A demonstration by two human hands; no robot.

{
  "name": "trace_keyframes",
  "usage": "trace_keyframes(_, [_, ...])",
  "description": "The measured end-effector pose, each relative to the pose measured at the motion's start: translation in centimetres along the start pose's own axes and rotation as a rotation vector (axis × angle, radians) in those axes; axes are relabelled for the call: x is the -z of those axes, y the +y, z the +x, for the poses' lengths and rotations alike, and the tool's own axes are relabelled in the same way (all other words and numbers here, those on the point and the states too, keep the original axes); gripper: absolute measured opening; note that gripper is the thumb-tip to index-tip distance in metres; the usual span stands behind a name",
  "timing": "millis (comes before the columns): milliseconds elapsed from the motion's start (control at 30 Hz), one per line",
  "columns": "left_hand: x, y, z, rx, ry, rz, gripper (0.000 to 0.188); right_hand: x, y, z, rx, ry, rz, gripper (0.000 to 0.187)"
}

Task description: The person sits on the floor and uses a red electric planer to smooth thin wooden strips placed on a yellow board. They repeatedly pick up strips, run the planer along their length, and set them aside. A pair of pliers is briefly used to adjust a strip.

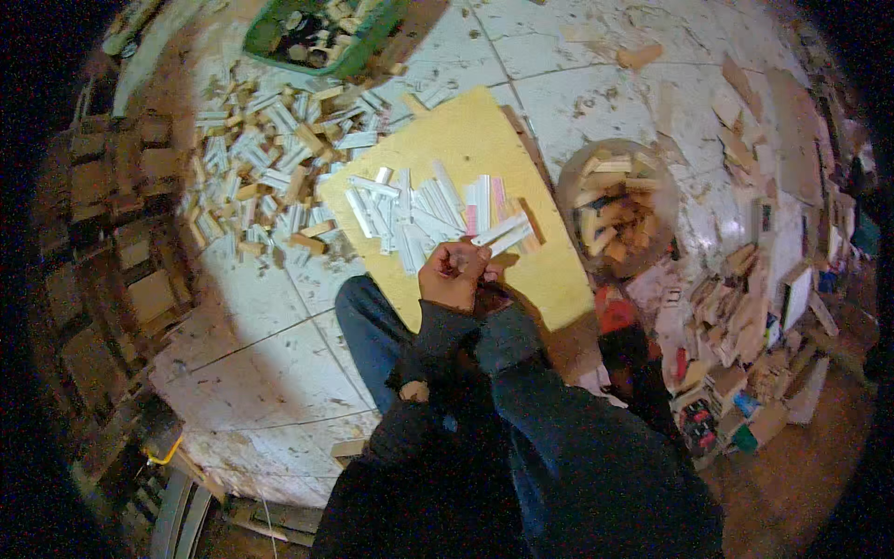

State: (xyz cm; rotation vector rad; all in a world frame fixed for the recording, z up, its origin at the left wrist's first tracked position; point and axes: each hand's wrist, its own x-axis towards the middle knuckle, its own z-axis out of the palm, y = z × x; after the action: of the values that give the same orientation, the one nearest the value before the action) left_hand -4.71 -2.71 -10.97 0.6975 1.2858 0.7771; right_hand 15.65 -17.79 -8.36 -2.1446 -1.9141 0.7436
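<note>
Both hands meet over the lower middle of a yellow board (461, 121). My left hand (449, 278) is closed, its fingertips at the near end of a white grooved strip (504, 235) that points up and to the right. My right hand (492, 298) sits close against it, mostly hidden behind the left hand and dim, so its fingers do not show. Several similar white strips (407, 210) lie loosely just beyond my hands on the board. Two short strips with pink faces (498, 197) lie to their right.
A heap of white strips and wooden blocks (279, 158) covers the tiled floor at left. A green bin (358, 58) stands beyond it. Right of the board is a round container (570, 210) of wood pieces. More wood scraps (736, 321) lie farther right.
</note>
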Motion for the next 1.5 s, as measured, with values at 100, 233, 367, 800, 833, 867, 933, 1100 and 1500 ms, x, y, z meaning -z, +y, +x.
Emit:
trace_keyframes(100, [3.7, 3.3, 1.1, -0.155, 0.305, -0.118, 0.016, -5.5, -2.9, 0.7, 0.116, -0.015, -0.065, 0.038])
trace_keyframes(233, [8.1, 4.8, 2.3, -0.438, 0.466, -0.360, 0.025, -11.2, -6.1, 2.2, 0.237, 0.009, -0.182, 0.038])
trace_keyframes(367, [9.2, 3.4, 1.2, -0.134, 0.517, 0.144, 0.030, -13.2, -7.6, 3.0, 0.315, 0.053, -0.261, 0.039])
trace_keyframes(800, [3.4, 0.5, 1.9, -0.732, 0.254, 0.831, 0.013, -16.4, -4.5, 1.6, 0.162, 0.074, -0.192, 0.038])
trace_keyframes(833, [3.2, 0.9, 2.3, -0.725, 0.260, 0.864, 0.012, -15.7, -4.0, 1.1, 0.163, 0.068, -0.192, 0.037])
trace_keyframes(867, [3.0, 1.3, 2.8, -0.719, 0.259, 0.890, 0.012, -14.9, -3.5, 0.6, 0.164, 0.061, -0.193, 0.037])
trace_keyframes(933, [2.1, 1.7, 3.8, -0.712, 0.312, 0.961, 0.019, -13.1, -2.4, -0.5, 0.161, 0.045, -0.193, 0.036])
trace_keyframes(1100, [0.9, 1.4, 6.2, -0.779, 0.188, 1.301, 0.031, -7.6, 0.9, -4.4, 0.133, -0.019, -0.170, 0.033])
trace_keyframes(1500, [-0.7, 1.8, 10.7, -0.312, 0.272, 1.340, 0.025, 2.8, 8.9, 1.0, -0.167, 0.094, -0.119, 0.035])
